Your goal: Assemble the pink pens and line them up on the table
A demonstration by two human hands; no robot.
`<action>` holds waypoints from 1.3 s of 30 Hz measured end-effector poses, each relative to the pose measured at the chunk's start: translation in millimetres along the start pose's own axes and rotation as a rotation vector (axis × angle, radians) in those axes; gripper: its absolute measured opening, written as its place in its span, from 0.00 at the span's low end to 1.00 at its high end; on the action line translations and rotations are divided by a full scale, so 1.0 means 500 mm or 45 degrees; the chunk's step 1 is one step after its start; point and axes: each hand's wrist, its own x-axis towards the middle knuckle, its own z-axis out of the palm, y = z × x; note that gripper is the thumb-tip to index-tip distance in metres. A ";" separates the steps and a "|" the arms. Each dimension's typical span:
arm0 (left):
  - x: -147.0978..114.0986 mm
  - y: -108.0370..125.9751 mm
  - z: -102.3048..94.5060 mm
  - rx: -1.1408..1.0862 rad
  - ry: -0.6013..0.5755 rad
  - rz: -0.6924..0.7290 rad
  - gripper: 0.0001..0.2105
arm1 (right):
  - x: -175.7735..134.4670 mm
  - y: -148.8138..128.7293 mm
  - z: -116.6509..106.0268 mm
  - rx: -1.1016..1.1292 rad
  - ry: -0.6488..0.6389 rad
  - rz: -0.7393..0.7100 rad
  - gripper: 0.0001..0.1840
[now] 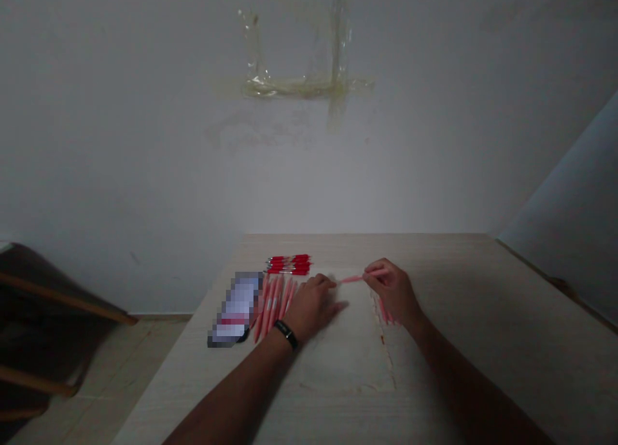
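My right hand (393, 290) pinches a slim pink pen (352, 279) above the table, its tip pointing left. Close to that tip is my left hand (313, 306), with thumb and index finger apart; whether a fingertip touches the pen I cannot tell. A row of pink pens (271, 306) lies just left of my left hand, which covers part of it. Beyond them rests a small stack of red pens (290, 263). More pink pens (385, 312) show partly below my right hand.
The pale wooden table (458, 265) stands against a grey wall (410, 174). A pixelated flat rectangle (236, 310) lies near the left edge. A pale patch (347, 361) with a ragged border marks the tabletop. Dark wooden furniture (48, 329) is at the far left.
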 end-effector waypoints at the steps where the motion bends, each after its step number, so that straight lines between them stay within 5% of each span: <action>1: 0.001 0.002 0.000 -0.092 0.040 -0.025 0.18 | 0.001 0.002 -0.001 0.034 0.025 0.020 0.13; 15: 0.014 0.044 0.010 -1.110 0.179 -0.148 0.15 | -0.025 -0.022 0.053 0.400 -0.252 0.074 0.19; 28: 0.025 0.011 -0.006 -1.362 0.446 -0.299 0.11 | -0.011 -0.021 0.008 0.212 -0.376 -0.128 0.11; 39: 0.026 -0.001 -0.013 -1.327 0.336 -0.300 0.11 | -0.010 -0.022 0.008 0.106 -0.448 -0.186 0.09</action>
